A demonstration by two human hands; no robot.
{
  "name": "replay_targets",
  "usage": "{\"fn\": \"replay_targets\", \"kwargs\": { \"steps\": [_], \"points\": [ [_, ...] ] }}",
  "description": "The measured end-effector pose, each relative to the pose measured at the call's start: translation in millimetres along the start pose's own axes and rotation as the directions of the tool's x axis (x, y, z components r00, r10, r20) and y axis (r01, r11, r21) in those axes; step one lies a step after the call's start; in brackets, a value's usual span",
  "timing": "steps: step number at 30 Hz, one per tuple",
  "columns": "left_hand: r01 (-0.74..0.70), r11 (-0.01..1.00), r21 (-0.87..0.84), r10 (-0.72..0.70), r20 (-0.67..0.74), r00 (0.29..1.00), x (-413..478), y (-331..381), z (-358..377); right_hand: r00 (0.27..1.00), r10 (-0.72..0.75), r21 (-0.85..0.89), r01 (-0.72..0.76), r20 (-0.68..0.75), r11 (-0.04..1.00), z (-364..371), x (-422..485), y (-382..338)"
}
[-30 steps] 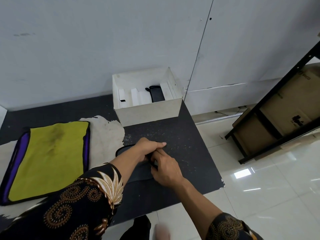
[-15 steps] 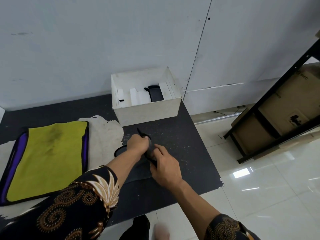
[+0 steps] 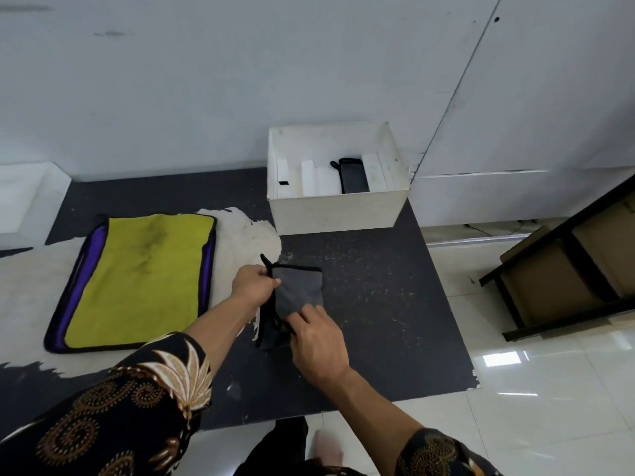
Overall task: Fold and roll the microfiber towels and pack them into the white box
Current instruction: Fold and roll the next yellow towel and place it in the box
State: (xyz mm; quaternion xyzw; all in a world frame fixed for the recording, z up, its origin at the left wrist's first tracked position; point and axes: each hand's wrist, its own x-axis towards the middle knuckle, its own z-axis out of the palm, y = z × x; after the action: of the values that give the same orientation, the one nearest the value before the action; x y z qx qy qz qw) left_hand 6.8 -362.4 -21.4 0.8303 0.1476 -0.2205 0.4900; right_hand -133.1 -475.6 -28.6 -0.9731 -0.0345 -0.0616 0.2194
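Observation:
A small grey towel [image 3: 298, 290] with black trim lies folded on the dark mat [image 3: 378, 304] in front of me. My left hand [image 3: 253, 285] pinches its upper left edge near a black loop. My right hand [image 3: 318, 341] rests on its lower part, fingers bent over the cloth. The white box [image 3: 335, 209] stands open beyond the towel, against the wall, with a dark rolled towel [image 3: 354, 175] and white pieces inside. A yellow towel [image 3: 141, 280] with purple and black edging lies flat to the left.
The mat's surface is peeled to pale patches [image 3: 251, 235] between the yellow towel and the box. A black shelf frame with cardboard boxes [image 3: 567, 276] stands at the right on shiny floor tiles [image 3: 549, 389]. A white block [image 3: 24, 197] sits at far left.
The camera view has shifted, so the box sits more to the right. My left hand has pulled the grey towel's edge back to the left, and a folded grey panel now shows.

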Motion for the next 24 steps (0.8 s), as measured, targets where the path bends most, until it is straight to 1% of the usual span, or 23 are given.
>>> {"fn": "replay_targets", "kwargs": {
  "steps": [3,6,8,10,12,13,14,16,18,19,21,22,24],
  "points": [
    [-0.032,0.998,0.047,0.034,-0.045,0.998,2.5,-5.0,-2.9,0.996,-0.027,0.010,0.026,0.082,1.000,8.8,-0.2,-1.0],
    [-0.033,0.991,0.131,0.039,-0.043,0.998,3.5,-9.2,-3.5,0.984,-0.054,0.016,0.053,0.171,0.998,14.8,-1.7,-2.4],
    [-0.013,0.982,0.188,0.011,0.012,1.000,4.0,-13.3,-5.4,0.973,-0.060,-0.001,0.062,0.225,0.998,17.5,-3.5,-2.2],
    [0.004,0.976,0.219,-0.034,0.133,0.991,2.7,-17.1,-7.6,0.955,-0.056,-0.015,0.064,0.292,0.998,18.3,-4.3,-1.2],
    [-0.039,0.949,0.314,-0.034,0.225,0.974,-1.3,-18.0,-8.0,0.923,-0.046,-0.026,0.060,0.382,0.998,17.5,-4.6,0.0],
    [-0.068,0.932,0.356,-0.016,0.229,0.973,-3.0,-18.0,-7.8,0.916,-0.039,-0.028,0.055,0.400,0.998,16.7,-4.7,-0.5],
    [-0.099,0.925,0.368,0.021,0.211,0.977,-4.2,-18.4,-7.5,0.920,-0.042,-0.029,0.058,0.391,0.998,15.4,-4.6,-1.6],
    [-0.136,0.940,0.314,0.092,0.151,0.984,-4.7,-19.6,-6.8,0.944,-0.054,-0.059,0.077,0.326,0.995,15.5,-6.2,-0.8],
    [-0.134,0.953,0.272,0.110,0.104,0.989,-5.5,-22.0,-8.0,0.962,0.017,-0.105,0.012,0.273,0.994,12.7,-10.7,3.3],
    [-0.129,0.954,0.270,0.105,0.100,0.989,-6.3,-23.5,-8.9,0.962,0.056,-0.123,-0.024,0.266,0.992,12.1,-13.8,6.6],
    [-0.134,0.952,0.276,0.110,0.099,0.989,-7.2,-26.7,-10.8,0.945,0.099,-0.140,-0.057,0.311,0.988,13.3,-20.2,12.7],
    [-0.134,0.949,0.287,0.113,0.090,0.990,-7.4,-27.6,-11.0,0.938,0.097,-0.144,-0.051,0.334,0.988,13.7,-22.9,15.4],
    [-0.132,0.941,0.312,0.118,0.064,0.991,-8.0,-28.5,-10.8,0.950,0.079,-0.129,-0.042,0.302,0.991,12.8,-24.0,16.2]
  ]
}}
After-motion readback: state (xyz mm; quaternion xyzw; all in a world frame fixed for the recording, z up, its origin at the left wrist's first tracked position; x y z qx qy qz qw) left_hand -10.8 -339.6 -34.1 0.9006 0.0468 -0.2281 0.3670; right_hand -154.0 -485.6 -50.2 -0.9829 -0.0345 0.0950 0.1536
